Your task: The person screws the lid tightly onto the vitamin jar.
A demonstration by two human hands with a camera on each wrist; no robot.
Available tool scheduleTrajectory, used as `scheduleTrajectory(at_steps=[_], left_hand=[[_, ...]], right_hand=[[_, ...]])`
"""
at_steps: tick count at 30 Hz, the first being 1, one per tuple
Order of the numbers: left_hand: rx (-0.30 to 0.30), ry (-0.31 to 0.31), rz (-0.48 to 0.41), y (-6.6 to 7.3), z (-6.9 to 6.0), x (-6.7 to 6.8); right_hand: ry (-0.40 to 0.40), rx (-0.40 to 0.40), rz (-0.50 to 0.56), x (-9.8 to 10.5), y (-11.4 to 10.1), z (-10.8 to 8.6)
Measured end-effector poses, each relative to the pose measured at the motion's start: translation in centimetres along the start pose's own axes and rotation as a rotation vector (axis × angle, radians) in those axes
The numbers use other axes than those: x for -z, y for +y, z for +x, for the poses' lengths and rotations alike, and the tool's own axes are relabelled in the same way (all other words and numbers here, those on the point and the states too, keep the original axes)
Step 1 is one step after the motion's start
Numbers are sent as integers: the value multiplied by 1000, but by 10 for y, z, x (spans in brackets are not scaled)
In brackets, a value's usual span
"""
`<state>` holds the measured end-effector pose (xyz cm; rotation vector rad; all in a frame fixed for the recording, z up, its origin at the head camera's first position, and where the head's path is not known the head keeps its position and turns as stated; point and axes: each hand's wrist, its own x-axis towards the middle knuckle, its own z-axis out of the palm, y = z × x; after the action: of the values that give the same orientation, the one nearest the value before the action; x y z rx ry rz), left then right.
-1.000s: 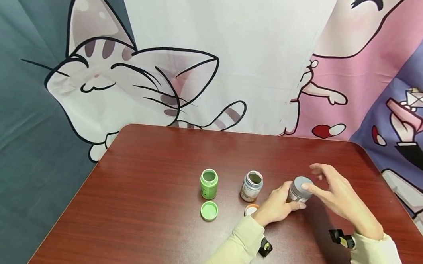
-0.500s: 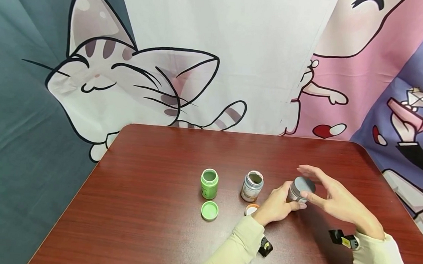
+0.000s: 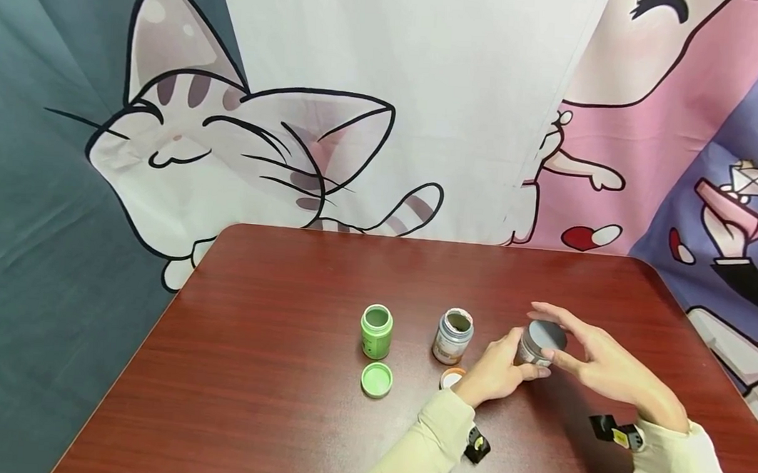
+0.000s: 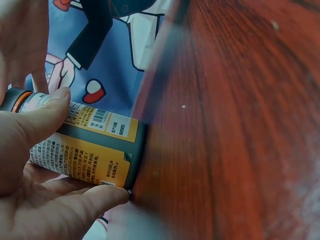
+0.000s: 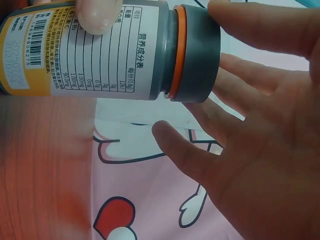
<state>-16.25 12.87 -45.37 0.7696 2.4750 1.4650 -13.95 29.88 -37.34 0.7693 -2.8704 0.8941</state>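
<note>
My left hand [image 3: 494, 367] [image 4: 25, 165] grips the body of a grey bottle [image 3: 531, 350] [image 4: 95, 132] [image 5: 110, 70], standing on the table's right part. The grey cap [image 3: 547, 334] [image 5: 200, 55] sits on its neck above an orange ring. My right hand [image 3: 613, 370] [image 5: 260, 115] holds the cap, thumb on the near side and fingers round the far side; the little finger sticks out below in the right wrist view. Left of the hands stand an uncapped grey jar [image 3: 452, 337] and an uncapped green jar [image 3: 376, 333].
A green lid [image 3: 376, 380] lies in front of the green jar. An orange-rimmed lid [image 3: 452, 377] lies before the grey jar, partly hidden by my left hand. Behind the red-brown table [image 3: 248, 401] hangs a printed cloth [image 3: 457, 90] with a cartoon cat.
My right hand's fingers have swung leftward and closer round the far side of the cap, while its thumb has shifted slightly right. The left hand keeps its grip on the bottle.
</note>
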Motion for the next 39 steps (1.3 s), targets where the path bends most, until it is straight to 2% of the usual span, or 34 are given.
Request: scheduleTrajectory(at_steps=[8, 16, 25, 39], left_hand=[[-2, 7, 15, 0, 0, -1], [-14, 12, 22, 0, 1, -1], [-15, 14, 14, -1, 0, 0], [4, 7, 8, 0, 0, 0]], right_hand=[[25, 3, -12, -1, -1, 1], [94, 33, -63, -1, -3, 3], [144, -23, -91, -5, -3, 5], [216, -28, -153, -12, 1, 8]])
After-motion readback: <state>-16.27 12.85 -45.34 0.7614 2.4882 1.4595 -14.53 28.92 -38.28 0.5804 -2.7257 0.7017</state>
